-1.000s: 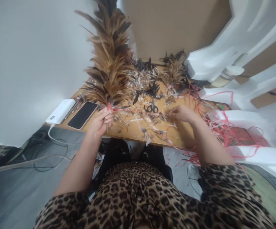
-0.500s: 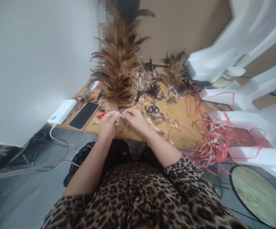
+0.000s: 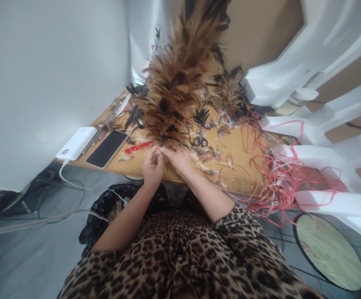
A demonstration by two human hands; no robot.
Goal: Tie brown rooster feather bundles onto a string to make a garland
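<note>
A long, bushy strand of brown and black feathers (image 3: 175, 97) stretches away from me over the table, its near end at my fingertips. My right hand (image 3: 179, 161) is closed at that near end, the fingers partly under the lowest feathers. Beside it, my left hand (image 3: 153, 168) is closed in a pinch, its fingertips meeting those of the right. A small pinkish bit shows between the fingertips, too small to name. Just left of my hands lies a flat red strip-like tool (image 3: 138, 146) with a pale thread near it.
Black-handled scissors (image 3: 200, 142) lie right of the strand among loose feather scraps. A feather bunch (image 3: 228, 95) sits farther back. Pink-red ribbons (image 3: 280, 182) tangle at the right edge by white foam pieces (image 3: 326, 207). A phone (image 3: 107, 148) and white power bank (image 3: 77, 143) lie left.
The feather strand has swung to the right, uncovering a printed white bag behind it. My left hand has shifted right and turned more upright; the red tool shows more fully.
</note>
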